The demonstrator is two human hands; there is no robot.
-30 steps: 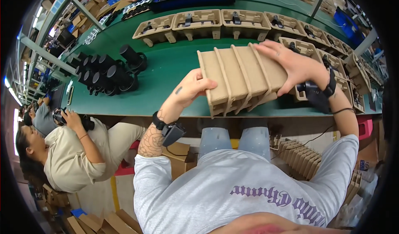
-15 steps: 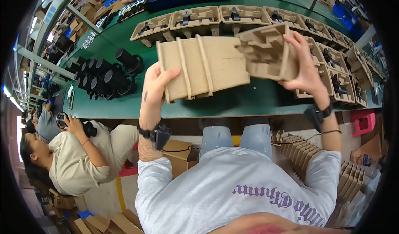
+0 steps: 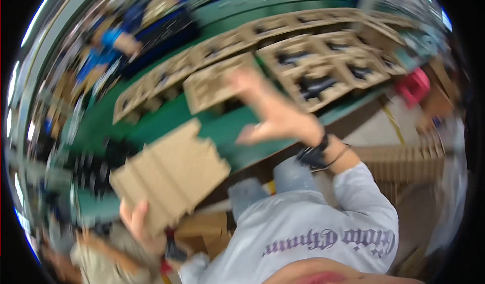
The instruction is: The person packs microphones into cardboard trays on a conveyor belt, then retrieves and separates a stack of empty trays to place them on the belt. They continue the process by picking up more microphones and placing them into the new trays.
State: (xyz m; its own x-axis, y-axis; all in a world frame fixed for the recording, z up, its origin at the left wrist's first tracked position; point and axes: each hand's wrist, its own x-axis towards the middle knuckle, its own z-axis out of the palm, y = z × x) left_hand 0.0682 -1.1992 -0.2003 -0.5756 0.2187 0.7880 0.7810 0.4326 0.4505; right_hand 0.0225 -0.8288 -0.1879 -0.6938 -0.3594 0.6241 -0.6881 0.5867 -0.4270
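Note:
My left hand (image 3: 135, 221) grips one edge of a tan moulded-pulp tray (image 3: 169, 175), thumb on its ribbed face. The tray is tilted in front of the table's near edge, and its opposite end is notched. My right hand (image 3: 270, 110) is blurred by motion, its thumb spread wide from the fingers. Those fingers are over the right end of another pulp tray (image 3: 207, 89), which sits hollow side up on the green table (image 3: 177, 110); whether they touch it I cannot tell.
Rows of pulp trays with black parts (image 3: 316, 84) fill the table's far and right sides. Black cylindrical parts (image 3: 93, 170) stand at the left. A co-worker in beige (image 3: 113, 256) sits at lower left. Stacked pulp trays (image 3: 404, 158) and a pink stool (image 3: 413, 87) are at right.
One tray has left my right hand and lies on the table. My left hand has moved down and left with the other tray. The whole view has turned.

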